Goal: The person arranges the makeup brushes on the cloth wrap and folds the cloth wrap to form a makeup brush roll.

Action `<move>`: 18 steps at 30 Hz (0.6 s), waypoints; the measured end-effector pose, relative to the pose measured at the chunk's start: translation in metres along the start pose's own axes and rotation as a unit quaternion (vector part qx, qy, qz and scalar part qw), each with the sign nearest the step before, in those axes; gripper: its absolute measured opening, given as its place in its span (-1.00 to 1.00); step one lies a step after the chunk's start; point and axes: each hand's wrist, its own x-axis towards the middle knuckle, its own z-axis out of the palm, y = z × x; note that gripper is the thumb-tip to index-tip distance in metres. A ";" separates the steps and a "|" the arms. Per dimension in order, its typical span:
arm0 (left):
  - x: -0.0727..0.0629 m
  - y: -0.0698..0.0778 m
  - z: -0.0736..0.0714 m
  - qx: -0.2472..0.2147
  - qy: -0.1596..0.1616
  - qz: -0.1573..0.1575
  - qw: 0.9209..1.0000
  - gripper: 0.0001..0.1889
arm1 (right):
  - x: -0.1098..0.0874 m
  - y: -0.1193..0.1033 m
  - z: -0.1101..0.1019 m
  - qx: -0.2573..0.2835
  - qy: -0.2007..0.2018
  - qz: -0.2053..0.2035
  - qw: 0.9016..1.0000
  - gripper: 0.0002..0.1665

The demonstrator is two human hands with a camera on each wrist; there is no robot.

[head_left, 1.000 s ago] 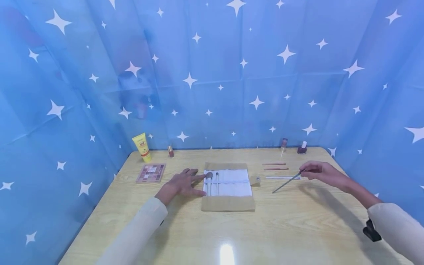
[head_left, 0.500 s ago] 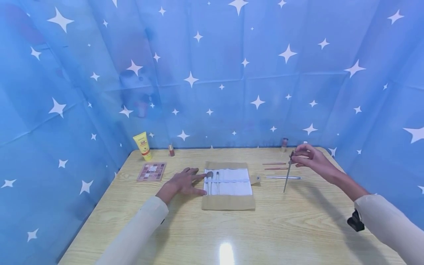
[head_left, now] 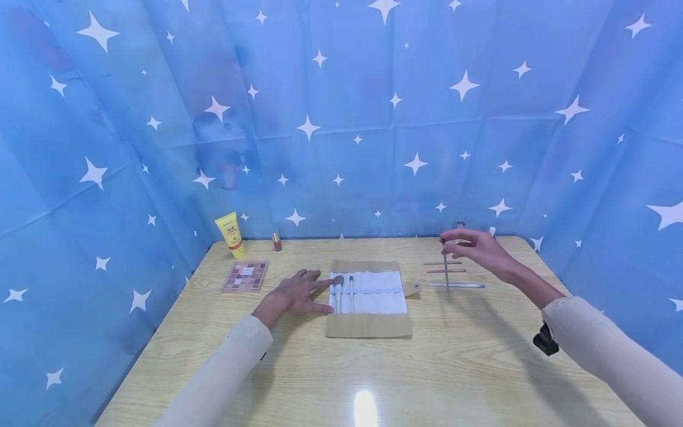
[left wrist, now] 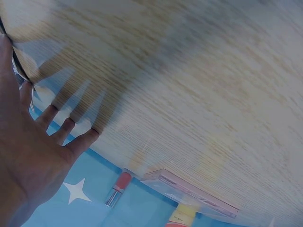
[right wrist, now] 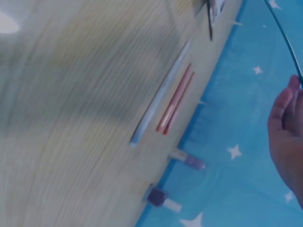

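At the middle of the wood-grain table (head_left: 299,367), a tan brush roll (head_left: 368,327) lies open, white lining up, its snap flap (head_left: 412,289) pointing right. Two makeup brushes sit in its left part: a fuller one (head_left: 338,296) with a broad, rounded head, and beside it a slim one (head_left: 351,295). Both heads point away from the person.

Left hand (head_left: 300,295): fingers spread and fairly straight, holding nothing; index finger and thumb rest at the roll's left edge, next to the fuller brush.

Right hand (head_left: 477,249): thumb and fingers pinch a thin dark stick (head_left: 446,270) near its top, right of the roll. Stick stands close to upright; cannot tell whether its lower end touches the table. From the head it crosses in front of a pale, long-handled stick (head_left: 472,286). Just beyond that, two pinkish sticks (head_left: 443,271) lie side by side.

Far left: eyeshadow palette (head_left: 245,276), yellow squeeze tube (head_left: 231,236), small gold-capped bottle (head_left: 276,242). Far right, clearest from the right wrist: dark polish bottle with white cap (right wrist: 157,196), slender cosmetic tube (right wrist: 193,161) near it. Blue star-print curtain (head_left: 341,89) behind.
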 end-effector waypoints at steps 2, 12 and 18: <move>0.000 0.000 0.000 0.000 -0.001 -0.002 1.000 -0.10 | 0.005 -0.004 0.004 -0.002 -0.002 0.001 1.000 -0.44; -0.001 0.000 -0.002 -0.002 0.000 -0.001 1.000 -0.12 | 0.033 -0.014 0.032 0.011 -0.008 -0.012 1.000 -0.44; -0.002 0.003 -0.003 -0.006 0.003 -0.003 1.000 -0.11 | 0.049 -0.015 0.046 0.021 -0.009 -0.025 0.999 -0.48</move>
